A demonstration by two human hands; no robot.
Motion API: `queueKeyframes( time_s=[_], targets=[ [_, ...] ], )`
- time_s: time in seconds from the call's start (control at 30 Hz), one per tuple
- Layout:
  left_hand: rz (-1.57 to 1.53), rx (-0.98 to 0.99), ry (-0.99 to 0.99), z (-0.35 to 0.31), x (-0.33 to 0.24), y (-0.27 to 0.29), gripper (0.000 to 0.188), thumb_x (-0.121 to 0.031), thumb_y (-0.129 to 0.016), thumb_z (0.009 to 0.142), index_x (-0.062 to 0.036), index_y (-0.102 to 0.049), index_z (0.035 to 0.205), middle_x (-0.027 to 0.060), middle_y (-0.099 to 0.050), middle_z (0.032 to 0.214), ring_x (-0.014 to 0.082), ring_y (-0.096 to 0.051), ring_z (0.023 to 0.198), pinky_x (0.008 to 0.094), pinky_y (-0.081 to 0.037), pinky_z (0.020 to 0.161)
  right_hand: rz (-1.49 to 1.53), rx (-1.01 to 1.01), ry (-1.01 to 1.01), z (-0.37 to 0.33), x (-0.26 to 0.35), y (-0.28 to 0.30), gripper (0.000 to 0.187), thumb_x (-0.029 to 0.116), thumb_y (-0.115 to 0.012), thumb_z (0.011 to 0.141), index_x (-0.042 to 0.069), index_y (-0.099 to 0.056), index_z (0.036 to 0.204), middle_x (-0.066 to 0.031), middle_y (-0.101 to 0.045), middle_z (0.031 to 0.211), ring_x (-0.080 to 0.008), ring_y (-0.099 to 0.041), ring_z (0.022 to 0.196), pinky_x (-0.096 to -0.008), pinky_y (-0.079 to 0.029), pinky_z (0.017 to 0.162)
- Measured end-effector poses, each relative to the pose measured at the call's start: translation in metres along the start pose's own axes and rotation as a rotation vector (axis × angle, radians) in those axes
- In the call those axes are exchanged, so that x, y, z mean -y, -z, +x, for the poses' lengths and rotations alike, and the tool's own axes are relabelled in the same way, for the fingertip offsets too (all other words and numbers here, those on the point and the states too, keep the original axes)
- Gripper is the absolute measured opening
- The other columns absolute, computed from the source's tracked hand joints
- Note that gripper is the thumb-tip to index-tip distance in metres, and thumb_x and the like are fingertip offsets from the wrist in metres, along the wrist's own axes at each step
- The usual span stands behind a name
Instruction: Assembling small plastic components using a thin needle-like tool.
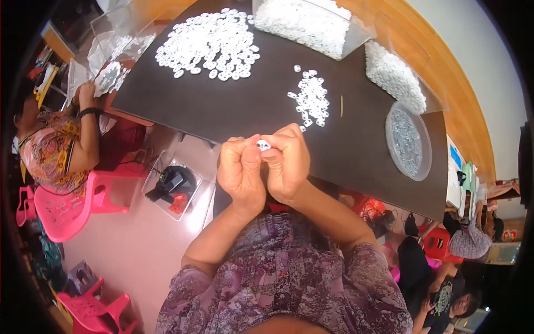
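Observation:
Between the fingertips of my left hand (241,170) and my right hand (289,164) is a small white plastic piece (263,145) with two dark holes. Both hands are closed in a pinch and meet just over the near edge of the dark table (245,108). Beyond my right hand lies a small pile of white pieces (312,100). A larger heap of white oval pieces with dark openings (208,44) spreads over the far left of the table. Most of the held piece is hidden by my fingers.
Clear bins of white pieces (303,22) (392,78) stand along the back. A round clear dish of small silvery parts (407,142) sits at the right, near a thin stick (341,106). Another person (61,145) works at the left, near a pink chair (72,203).

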State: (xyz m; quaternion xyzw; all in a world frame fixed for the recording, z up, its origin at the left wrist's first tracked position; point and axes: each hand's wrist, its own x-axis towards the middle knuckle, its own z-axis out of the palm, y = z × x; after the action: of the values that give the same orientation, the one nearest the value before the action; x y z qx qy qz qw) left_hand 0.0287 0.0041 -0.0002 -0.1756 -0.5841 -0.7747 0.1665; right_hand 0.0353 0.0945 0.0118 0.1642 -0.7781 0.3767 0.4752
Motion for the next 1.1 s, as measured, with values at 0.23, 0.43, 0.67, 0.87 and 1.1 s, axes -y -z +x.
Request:
queueKeyframes(
  time_s=[0.23, 0.43, 0.67, 0.87, 1.1],
  targets=[
    [0.111, -0.028, -0.175, 0.0, 0.0, 0.0, 0.016, -0.014, -0.053, 0.093, 0.0021, -0.055, 0.093, 0.0061, -0.053, 0.076, 0.0127, -0.049, 0.067, 0.0265, -0.042, 0.06, 0.038, -0.001, -0.017, 0.0, 0.004, -0.001, 0.016, 0.011, -0.063, 0.083, -0.001, -0.054, 0.091, -0.0093, -0.051, 0.071, -0.0231, -0.046, 0.059, -0.033, -0.038, 0.051],
    [0.021, -0.012, -0.082, -0.001, 0.002, -0.006, 0.015, -0.012, -0.05, 0.095, 0.001, -0.054, 0.089, 0.0018, -0.048, 0.077, 0.007, -0.041, 0.07, 0.0212, -0.036, 0.062, 0.045, 0.014, -0.058, -0.003, -0.002, 0.0, 0.013, 0.01, -0.062, 0.083, 0.001, -0.053, 0.089, -0.0095, -0.051, 0.069, -0.0237, -0.046, 0.058, -0.0336, -0.037, 0.05],
    [0.135, -0.044, 0.093, 0.0, 0.004, -0.005, 0.019, -0.014, -0.048, 0.096, 0.0005, -0.059, 0.092, 0.0012, -0.055, 0.082, 0.0063, -0.047, 0.074, 0.021, -0.039, 0.066, 0.015, -0.025, -0.104, -0.003, -0.005, -0.006, 0.013, 0.0, -0.061, 0.077, 0.0, -0.055, 0.088, -0.0126, -0.054, 0.074, -0.0288, -0.049, 0.064, -0.0378, -0.041, 0.055],
    [-0.008, 0.187, 0.279, 0.008, 0.004, -0.004, 0.031, -0.011, -0.047, 0.095, -0.0002, -0.05, 0.124, 0.0034, -0.057, 0.083, 0.0062, -0.049, 0.069, 0.0194, -0.042, 0.062, -0.374, 0.136, -0.123, 0.034, -0.023, 0.07, 0.003, 0.005, -0.061, 0.078, 0.003, -0.061, 0.081, -0.0093, -0.059, 0.077, -0.0261, -0.054, 0.066, -0.0365, -0.044, 0.06],
    [0.345, 0.27, 0.08, 0.042, 0.019, 0.004, 0.016, -0.005, -0.056, 0.087, 0.0009, -0.062, 0.101, 0.008, -0.057, 0.078, 0.0144, -0.054, 0.068, 0.0263, -0.043, 0.062, -0.722, -0.151, -0.195, 0.135, -0.12, 0.222, 0.014, 0.013, -0.058, 0.083, 0.002, -0.065, 0.089, -0.0119, -0.066, 0.081, -0.0234, -0.062, 0.073, -0.0352, -0.047, 0.066]
  ],
)
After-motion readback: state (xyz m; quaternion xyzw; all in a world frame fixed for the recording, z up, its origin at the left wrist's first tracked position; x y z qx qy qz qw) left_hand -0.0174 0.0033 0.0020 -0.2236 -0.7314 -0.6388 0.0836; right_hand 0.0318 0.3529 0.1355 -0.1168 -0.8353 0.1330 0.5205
